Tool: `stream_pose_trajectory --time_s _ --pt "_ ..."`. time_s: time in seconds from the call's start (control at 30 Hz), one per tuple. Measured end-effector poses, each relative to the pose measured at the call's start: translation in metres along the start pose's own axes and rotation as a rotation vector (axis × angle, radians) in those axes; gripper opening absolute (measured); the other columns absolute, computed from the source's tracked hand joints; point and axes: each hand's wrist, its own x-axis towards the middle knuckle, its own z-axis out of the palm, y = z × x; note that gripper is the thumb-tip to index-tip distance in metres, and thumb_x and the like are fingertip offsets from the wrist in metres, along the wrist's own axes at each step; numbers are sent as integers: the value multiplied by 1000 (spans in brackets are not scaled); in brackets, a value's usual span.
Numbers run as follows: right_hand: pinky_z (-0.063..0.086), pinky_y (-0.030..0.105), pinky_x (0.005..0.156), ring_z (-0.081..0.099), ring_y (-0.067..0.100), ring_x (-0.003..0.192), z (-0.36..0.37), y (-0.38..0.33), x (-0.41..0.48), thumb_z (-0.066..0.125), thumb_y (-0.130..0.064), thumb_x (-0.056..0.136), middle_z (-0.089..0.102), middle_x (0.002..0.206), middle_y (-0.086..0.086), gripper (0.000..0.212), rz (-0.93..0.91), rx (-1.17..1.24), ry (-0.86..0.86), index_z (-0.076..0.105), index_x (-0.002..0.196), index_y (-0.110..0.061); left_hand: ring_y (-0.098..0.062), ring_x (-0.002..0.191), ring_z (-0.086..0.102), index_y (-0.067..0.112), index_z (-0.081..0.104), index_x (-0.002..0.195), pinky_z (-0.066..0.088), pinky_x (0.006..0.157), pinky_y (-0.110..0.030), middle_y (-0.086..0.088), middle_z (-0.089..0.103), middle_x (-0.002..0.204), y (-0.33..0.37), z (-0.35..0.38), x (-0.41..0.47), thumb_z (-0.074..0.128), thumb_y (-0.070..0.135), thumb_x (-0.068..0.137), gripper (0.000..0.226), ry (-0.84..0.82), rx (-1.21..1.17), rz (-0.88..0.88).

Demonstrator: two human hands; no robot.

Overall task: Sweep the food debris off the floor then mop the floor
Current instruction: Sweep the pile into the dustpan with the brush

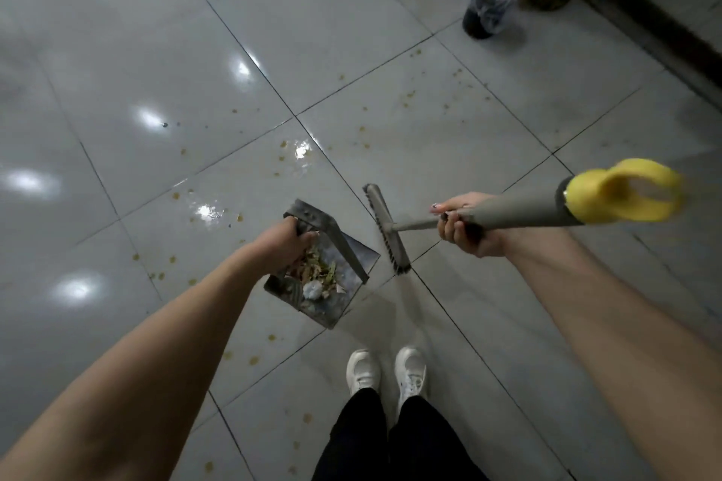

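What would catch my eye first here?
The metal dustpan at centre, held by the left hand and full of food scraps, draws the eye first. Beside it the right hand grips a grey broom whose bright yellow handle end juts toward the camera at right. Brownish spots dot the glossy tiled floor, and a lined bin stands at top right.
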Motion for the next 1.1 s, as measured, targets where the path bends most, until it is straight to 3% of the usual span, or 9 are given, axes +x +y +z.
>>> stream_pose_trajectory --time_s 0.07,0.27,0.4,0.53,0.67,0.73,0.83,1.0,1.1 --pt "41 18 27 52 10 28 14 -1 -13 27 -22 103 54 41 4 40 -110 3 9 54 77 -6 -22 80 56 10 51 99 51 80 -39 -3 55 81 18 -12 -13 44 29 97 20 17 -39 30" --pt "42 15 28 49 8 28 33 -2 -68 35 -10 98 48 37 3 30 -295 -131 52 51 73 -4 -26 80 58 7 54 99 54 85 -44 -10 60 86 73 -47 -40 47 31 96 25 66 -76 104" --pt "41 15 27 49 9 29 26 -13 -97 34 -15 96 47 39 4 27 -433 -125 76 47 74 -6 -32 86 62 7 56 93 53 88 -46 -18 64 95 107 -71 -48 50 34 94 28 109 -41 140" --pt "43 17 31 51 13 32 18 -34 -113 35 -34 97 50 40 5 34 -527 -156 108 49 81 -8 -26 76 59 10 52 77 54 85 -45 -14 61 85 141 -95 -41 53 33 93 28 128 -88 151" --pt "45 19 34 54 17 32 9 -72 -113 28 -59 93 54 40 7 54 -639 -159 120 47 87 -8 -18 49 56 10 53 74 55 55 -28 -6 60 64 181 -118 -19 56 28 92 26 108 -218 175" --pt "47 22 36 56 18 35 3 -93 -112 24 -72 86 56 44 8 68 -667 -153 47 44 94 -8 -14 42 52 10 53 72 49 41 -19 -5 59 60 201 -129 -7 58 26 91 25 126 -267 164" --pt "54 28 46 62 20 47 -9 -129 -114 25 -82 71 63 57 12 84 -693 -223 -124 39 109 -8 -14 39 48 10 51 69 43 34 -14 -6 55 57 232 -147 18 58 23 90 27 222 -351 142" --pt "59 31 62 70 25 68 -22 -204 -132 70 -68 54 71 88 23 89 -760 -422 -288 36 115 -11 -7 26 46 9 51 68 42 33 -14 -8 55 59 289 -183 55 56 21 92 27 255 -417 141" --pt "56 28 52 69 23 57 -14 -253 -141 60 -59 71 72 81 22 70 -837 -563 -81 38 112 -7 -6 25 47 10 51 69 43 34 -16 -7 56 59 318 -210 77 57 22 92 27 278 -439 148"
